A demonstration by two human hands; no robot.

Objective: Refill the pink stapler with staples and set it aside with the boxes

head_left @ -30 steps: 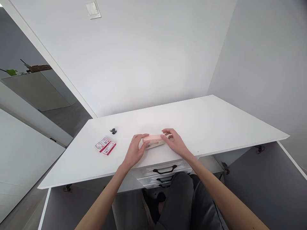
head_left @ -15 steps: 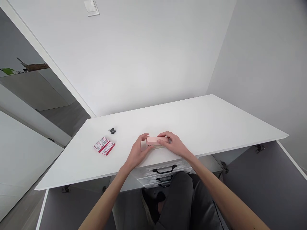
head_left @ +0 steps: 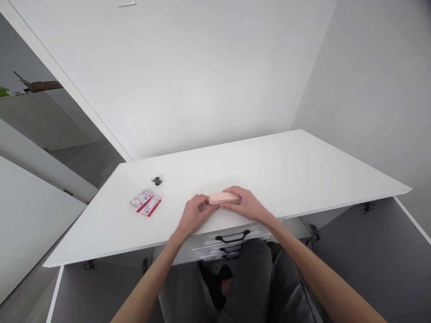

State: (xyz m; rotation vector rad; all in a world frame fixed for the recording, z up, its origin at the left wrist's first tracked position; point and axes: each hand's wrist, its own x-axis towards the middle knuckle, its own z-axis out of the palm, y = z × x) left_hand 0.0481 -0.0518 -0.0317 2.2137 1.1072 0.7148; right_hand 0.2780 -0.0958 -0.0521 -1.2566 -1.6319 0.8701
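My right hand grips a pink oblong block with rounded edges, thumb along the near side and fingers over the far side. Its exact kind does not show. Below the block a small pale piece with dark marks peeks out, mostly hidden. At the block's left end, my left hand is closed, thumb and curled fingers near that pale piece; what they pinch is hidden. Both hands are at the front of the white tabletop.
Red-and-white printed cards lie to the left, with a small black item behind them. Black-handled drawers sit under the front edge. Cabinet doors stand open at both sides. A wall rises behind the tabletop.
The pink block has tilted and shifted slightly right in my right hand. My left fingers have curled in more at its left end. The view has moved a little.
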